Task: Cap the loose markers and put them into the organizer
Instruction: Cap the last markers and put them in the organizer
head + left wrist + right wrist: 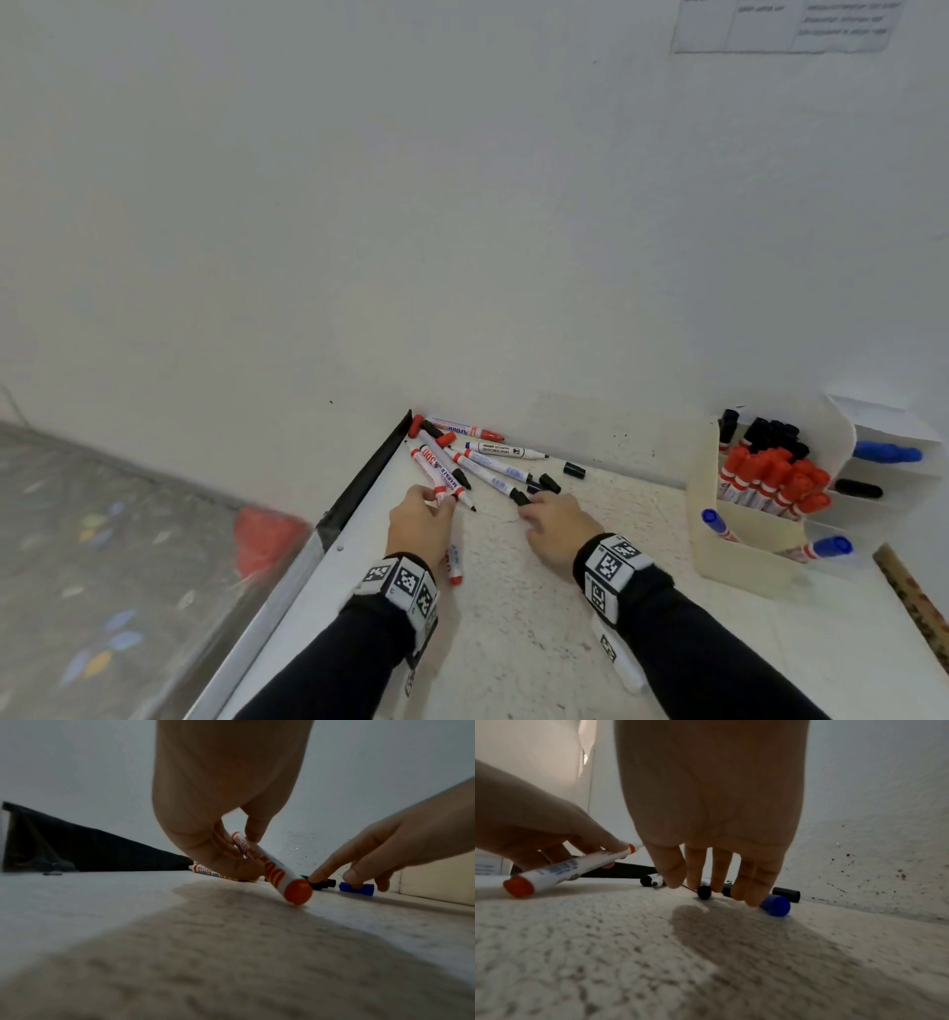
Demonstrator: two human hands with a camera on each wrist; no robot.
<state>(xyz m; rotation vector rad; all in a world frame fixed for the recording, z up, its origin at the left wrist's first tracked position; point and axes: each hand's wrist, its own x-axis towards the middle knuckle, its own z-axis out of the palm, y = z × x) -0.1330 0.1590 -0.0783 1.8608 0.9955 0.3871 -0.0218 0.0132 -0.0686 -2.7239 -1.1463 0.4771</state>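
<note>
Several loose markers (472, 462), some uncapped, lie fanned out in the table's far left corner by the wall. My left hand (436, 501) pinches a white marker with a red end plug (272, 870), tilted, its rear end low over the table (454, 565). My right hand (534, 506) reaches down with straight fingers (752, 882), which touch a blue cap (776, 905) and a black cap (704, 892). Another black cap (574, 470) lies apart near the wall. The cream organizer (760, 539) stands at the right, holding capped red, black and blue markers.
A white wall (462, 231) runs close behind the pile. The table's left edge has a dark strip (359, 483) with floor below. A wooden stick (914, 601) lies at the far right. Speckled tabletop (513, 616) stretches between my arms.
</note>
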